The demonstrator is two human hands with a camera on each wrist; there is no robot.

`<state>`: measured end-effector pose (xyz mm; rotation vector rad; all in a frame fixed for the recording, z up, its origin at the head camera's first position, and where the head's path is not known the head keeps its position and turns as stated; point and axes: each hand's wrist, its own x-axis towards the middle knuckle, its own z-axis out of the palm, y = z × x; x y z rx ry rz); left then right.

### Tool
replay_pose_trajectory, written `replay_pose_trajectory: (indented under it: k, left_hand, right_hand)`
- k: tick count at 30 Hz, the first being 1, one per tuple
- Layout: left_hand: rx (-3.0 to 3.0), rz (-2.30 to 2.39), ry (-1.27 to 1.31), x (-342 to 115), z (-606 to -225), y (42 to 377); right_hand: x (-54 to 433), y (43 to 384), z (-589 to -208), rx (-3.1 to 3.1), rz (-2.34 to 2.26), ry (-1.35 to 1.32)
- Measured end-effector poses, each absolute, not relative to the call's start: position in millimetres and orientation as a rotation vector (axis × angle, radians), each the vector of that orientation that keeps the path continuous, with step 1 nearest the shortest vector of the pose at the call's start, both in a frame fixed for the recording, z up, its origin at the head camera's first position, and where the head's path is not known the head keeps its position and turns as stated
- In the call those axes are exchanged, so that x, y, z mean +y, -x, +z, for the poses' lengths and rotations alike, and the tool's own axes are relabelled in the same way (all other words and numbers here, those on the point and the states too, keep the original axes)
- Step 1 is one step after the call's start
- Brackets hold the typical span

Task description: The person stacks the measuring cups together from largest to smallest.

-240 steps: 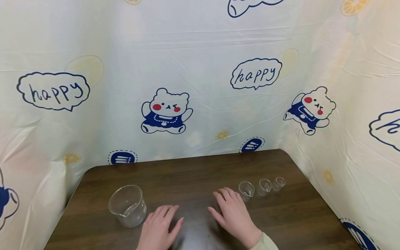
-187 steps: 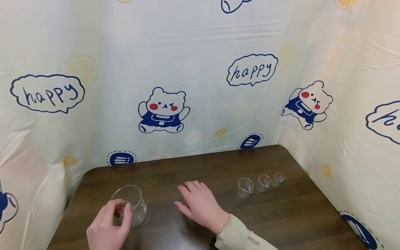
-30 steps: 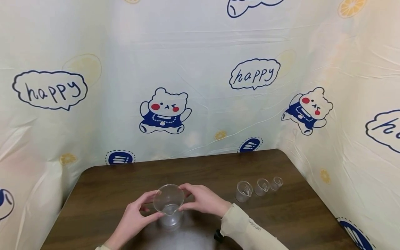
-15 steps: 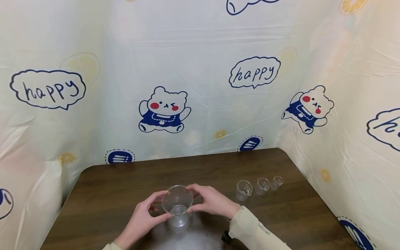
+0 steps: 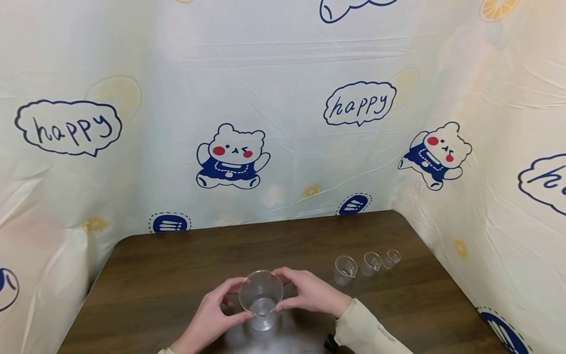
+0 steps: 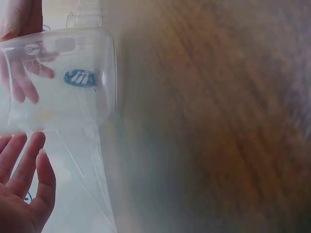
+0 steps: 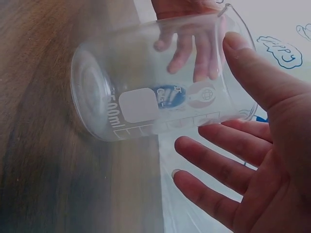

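Note:
Between both hands, at the front middle of the table in the head view, is a clear glass beaker [image 5: 262,319] marked 500ml. My left hand [image 5: 208,314] holds its left side near the rim, thumb at the near side. On the right side my right hand [image 5: 316,291] grips it by the rim with thumb and fingers. In the right wrist view the beaker [image 7: 138,104] looks empty, and the lower fingers [image 7: 209,191] spread clear of the glass. Its base is close to the table; whether it touches, I cannot tell.
Three smaller glass beakers, the largest [image 5: 345,271], the middle one [image 5: 370,265] and the smallest [image 5: 391,259], stand in a row at the right of the brown wooden table [image 5: 177,265]. A printed curtain [image 5: 287,123] encloses the back and sides.
Hands were apart and the large beaker stood at the left; then the left hand reached it. Both hands now hold it, and over the last second it moved right and slightly nearer.

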<state>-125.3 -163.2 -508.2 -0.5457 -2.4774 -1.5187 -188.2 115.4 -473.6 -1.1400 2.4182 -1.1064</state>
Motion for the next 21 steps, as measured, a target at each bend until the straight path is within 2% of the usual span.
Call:
replay_pose_trajectory:
  k: [21]
  left_hand:
    - [-2.433,-1.561,0.680,-150,-517,111]
  right_hand:
    - [135,171,-477,2.406,-1.084,1.184]
